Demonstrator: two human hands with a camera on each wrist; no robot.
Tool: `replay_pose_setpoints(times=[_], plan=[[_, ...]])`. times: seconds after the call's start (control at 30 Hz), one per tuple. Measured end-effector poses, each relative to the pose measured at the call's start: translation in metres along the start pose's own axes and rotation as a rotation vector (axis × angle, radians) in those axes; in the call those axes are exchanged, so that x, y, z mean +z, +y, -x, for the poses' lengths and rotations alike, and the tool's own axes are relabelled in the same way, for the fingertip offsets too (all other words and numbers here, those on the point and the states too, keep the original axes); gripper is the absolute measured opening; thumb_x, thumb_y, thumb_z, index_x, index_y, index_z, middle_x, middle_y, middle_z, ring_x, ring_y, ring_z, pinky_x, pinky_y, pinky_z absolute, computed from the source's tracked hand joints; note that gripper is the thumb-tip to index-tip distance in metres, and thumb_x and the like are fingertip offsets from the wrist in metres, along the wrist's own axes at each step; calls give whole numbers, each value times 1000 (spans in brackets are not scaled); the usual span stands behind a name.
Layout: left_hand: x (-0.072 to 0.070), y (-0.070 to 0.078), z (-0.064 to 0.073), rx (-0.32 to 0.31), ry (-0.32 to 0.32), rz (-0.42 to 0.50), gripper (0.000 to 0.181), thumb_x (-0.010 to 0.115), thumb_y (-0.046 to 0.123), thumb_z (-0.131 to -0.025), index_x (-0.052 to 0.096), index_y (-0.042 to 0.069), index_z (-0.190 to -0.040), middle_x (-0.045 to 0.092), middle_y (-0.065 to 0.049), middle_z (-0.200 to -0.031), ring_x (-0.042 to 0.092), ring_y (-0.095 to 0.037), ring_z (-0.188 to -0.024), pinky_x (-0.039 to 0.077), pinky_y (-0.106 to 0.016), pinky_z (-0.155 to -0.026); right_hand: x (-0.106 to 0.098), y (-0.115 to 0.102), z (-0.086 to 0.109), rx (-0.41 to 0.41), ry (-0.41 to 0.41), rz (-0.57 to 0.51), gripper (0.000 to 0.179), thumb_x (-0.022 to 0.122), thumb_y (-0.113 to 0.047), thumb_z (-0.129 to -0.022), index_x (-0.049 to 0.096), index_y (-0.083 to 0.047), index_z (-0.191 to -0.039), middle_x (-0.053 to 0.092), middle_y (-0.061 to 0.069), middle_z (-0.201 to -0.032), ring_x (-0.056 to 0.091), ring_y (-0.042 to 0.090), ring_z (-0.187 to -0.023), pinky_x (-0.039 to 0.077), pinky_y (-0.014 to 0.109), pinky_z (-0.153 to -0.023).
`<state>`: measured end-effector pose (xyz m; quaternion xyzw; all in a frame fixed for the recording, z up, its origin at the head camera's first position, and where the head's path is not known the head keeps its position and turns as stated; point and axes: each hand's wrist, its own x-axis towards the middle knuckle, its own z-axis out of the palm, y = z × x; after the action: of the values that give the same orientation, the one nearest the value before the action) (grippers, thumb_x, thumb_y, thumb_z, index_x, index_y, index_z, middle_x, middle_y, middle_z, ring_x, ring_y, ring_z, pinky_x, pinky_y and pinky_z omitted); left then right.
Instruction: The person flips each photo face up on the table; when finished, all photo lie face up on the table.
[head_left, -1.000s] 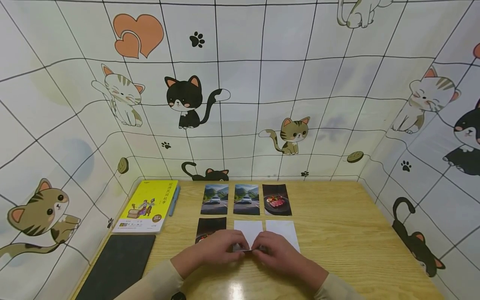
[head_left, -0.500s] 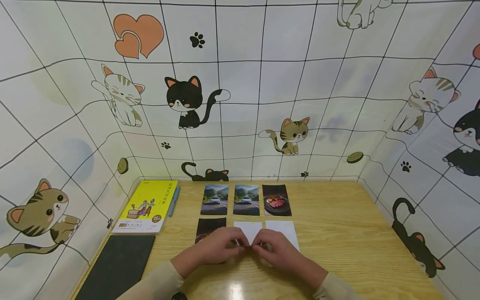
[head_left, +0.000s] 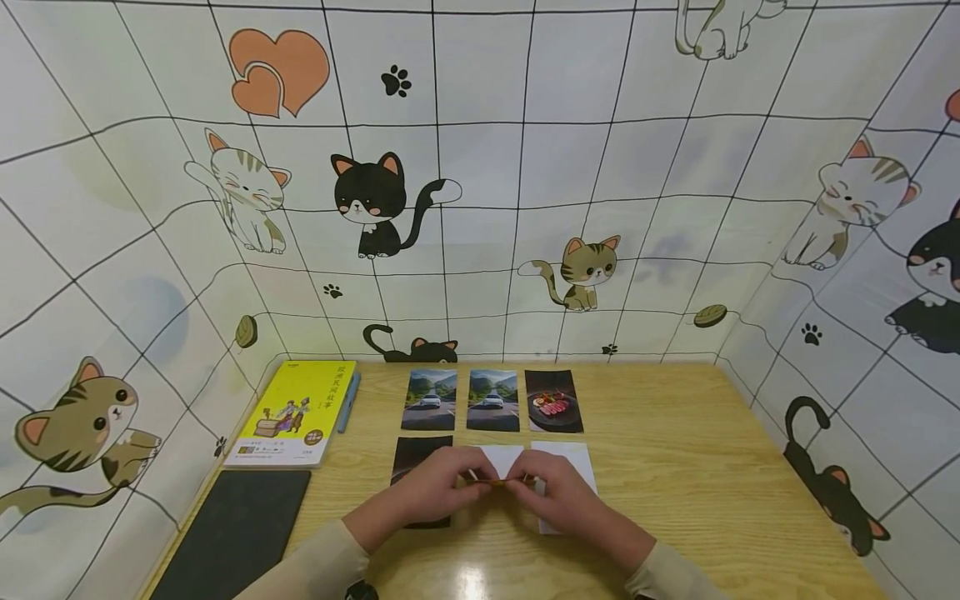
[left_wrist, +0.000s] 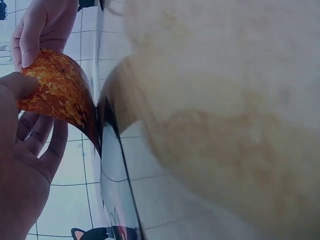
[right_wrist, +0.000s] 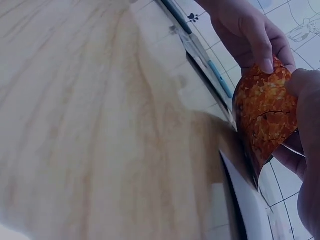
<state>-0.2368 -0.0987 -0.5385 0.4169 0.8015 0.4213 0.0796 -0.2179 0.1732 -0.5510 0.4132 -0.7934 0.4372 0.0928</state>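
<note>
Both hands pinch the near edge of a photo card (left_wrist: 55, 85), my left hand (head_left: 442, 486) on its left side and my right hand (head_left: 558, 492) on its right. The card bows upward, and its printed side of orange and yellow leaves shows in both wrist views. From above, its white back shows between the hands. To the left lies a dark food photo card (head_left: 411, 452), partly covered by the left hand. A white card (head_left: 573, 462) lies face down beneath the right hand. Behind them are two car photo cards (head_left: 429, 400) and another food card (head_left: 555, 402).
At the left of the wooden table (head_left: 675, 467) lies a yellow book (head_left: 300, 408) with a blue pen (head_left: 348, 403) beside it. A black flat pad (head_left: 232, 533) lies in front of the book. A cat-print cloth (head_left: 480, 183) surrounds the table.
Both hands have risen a little and moved slightly away from the body, lifting the card's near edge. A strip of its orange printed side now shows from above. The other cards stay put.
</note>
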Motion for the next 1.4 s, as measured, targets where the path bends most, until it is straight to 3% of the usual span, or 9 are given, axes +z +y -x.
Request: replay_pose_setpoints(times=[0.27,0.63,0.8,1.0,1.13,1.23,1.4], plan=[[-7,1,-9,-40,61,-7,21,72,7,-108,77,26,-117,75,13,-112,71,-2,-102,61,-28,-91,-5,-4,-10,33,74,-10,18,77,-5,-105,75,-23,-110,73,-10,-104,69,7,-91,62,36,-76],[-14,5,-20,-70,186,35,14,73,16,-109,77,28,-117,74,14,-115,71,-9,-104,61,-34,-90,-14,-7,-23,201,149,-15,23,81,-2,-101,75,-24,-108,76,-5,-103,69,10,-90,62,37,-78],[-19,9,-24,-115,234,77,12,72,22,-111,77,29,-119,74,12,-119,70,-12,-105,62,-38,-91,-17,-9,-31,276,216,-67,15,81,-7,-102,76,-20,-109,76,-2,-102,70,12,-85,63,35,-76],[-25,13,-28,-147,277,101,15,71,24,-112,76,27,-125,74,9,-121,70,-16,-90,62,-37,-78,-18,-8,-38,279,278,-100,13,79,-9,-104,79,-16,-115,76,-1,-100,67,12,-72,60,30,-69],[-26,13,-29,-173,287,173,16,70,23,-112,77,26,-126,75,6,-119,69,-19,-82,60,-36,-69,-20,-8,-40,289,277,-113,12,77,-11,-106,79,-17,-115,75,-2,-96,64,13,-69,57,30,-65],[-26,12,-29,-183,291,233,15,69,22,-113,76,24,-126,74,3,-118,69,-20,-81,61,-43,-71,-21,-9,-42,298,268,-111,12,77,-12,-106,79,-18,-116,73,-3,-91,62,13,-68,56,30,-64],[-26,10,-29,-198,291,309,18,68,22,-113,73,20,-130,75,-1,-116,69,-21,-89,61,-55,-79,-24,-8,-45,299,272,-154,17,76,-12,-107,74,-14,-124,58,1,-72,46,11,-59,46,28,-58]])
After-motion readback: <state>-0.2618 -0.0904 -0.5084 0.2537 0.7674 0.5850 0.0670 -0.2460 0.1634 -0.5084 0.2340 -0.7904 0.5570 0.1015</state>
